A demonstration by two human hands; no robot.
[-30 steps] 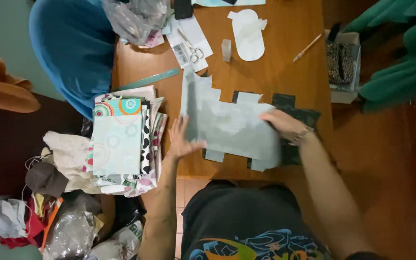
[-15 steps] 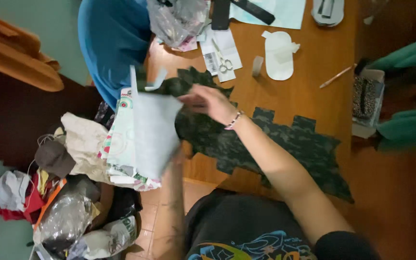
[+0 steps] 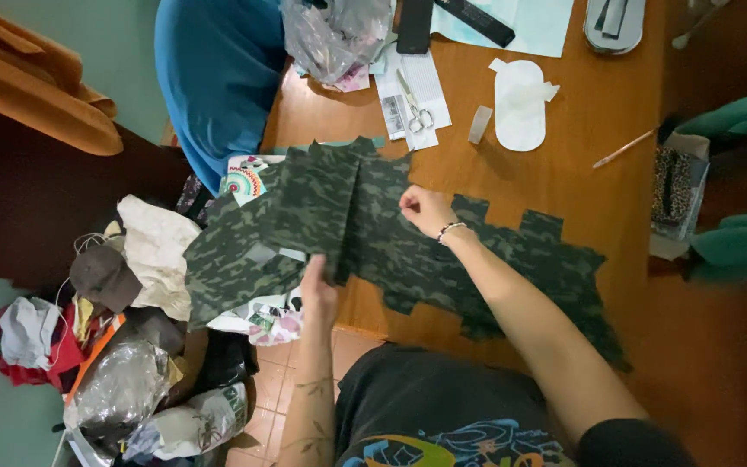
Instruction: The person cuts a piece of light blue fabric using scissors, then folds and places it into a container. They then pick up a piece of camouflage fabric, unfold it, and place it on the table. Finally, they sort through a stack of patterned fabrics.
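— Wooden brown tabletop point(image 3: 564, 173) carries what?
— Dark green camouflage fabric piece with notched edges point(image 3: 477, 259), spread across it and lifted over the left edge.
— And the hands?
— Left hand point(image 3: 319, 290) pinches a raised fold; right hand point(image 3: 425, 210) grips the cloth's upper edge. Metal scissors point(image 3: 414, 102) lie beyond, beside a white oval pad point(image 3: 519, 108)

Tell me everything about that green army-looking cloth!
The camouflage cloth is dark green and blotchy, thin woven fabric by the look of it, cut with notched, step-like edges. It lies spread across the wooden table, its left part lifted and folded. The left hand pinches its near edge; the right hand presses on its middle.
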